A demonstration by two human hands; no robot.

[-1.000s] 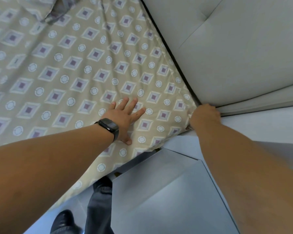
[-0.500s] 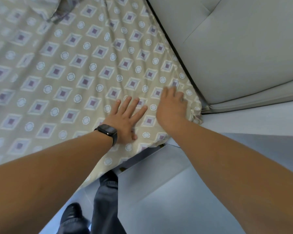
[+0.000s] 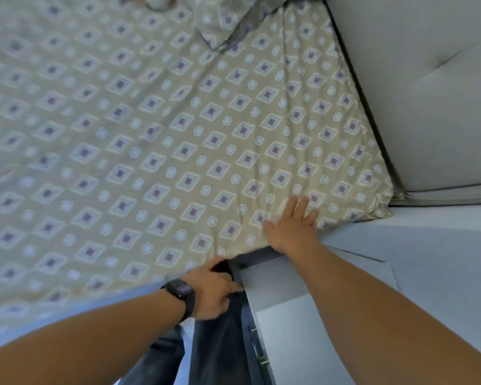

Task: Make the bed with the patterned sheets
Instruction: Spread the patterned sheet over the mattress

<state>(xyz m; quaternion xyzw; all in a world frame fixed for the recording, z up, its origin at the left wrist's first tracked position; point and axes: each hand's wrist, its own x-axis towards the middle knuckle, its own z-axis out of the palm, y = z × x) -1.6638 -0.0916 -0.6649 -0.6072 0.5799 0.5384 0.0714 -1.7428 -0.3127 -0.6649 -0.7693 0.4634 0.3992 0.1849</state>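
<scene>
A: What is on the bed?

B: The patterned sheet (image 3: 178,140) covers the mattress top, beige with purple diamonds and pale rings. Its corner sits bunched beside the padded grey headboard (image 3: 428,93). A pillow (image 3: 222,26) in the same print lies at the far end, partly out of frame.

A: And the right hand?

B: The right hand (image 3: 292,226) lies flat on the sheet near that corner, fingers straight and slightly spread, palm down at the mattress edge.

A: The left one?

B: The left hand (image 3: 214,290), a dark watch (image 3: 182,294) on its wrist, is at the sheet's hanging edge. Its fingers curl under the fabric there, but whether they actually grip the hem, I cannot tell. Dark trousers (image 3: 217,351) and a grey cabinet (image 3: 289,315) show below.
</scene>
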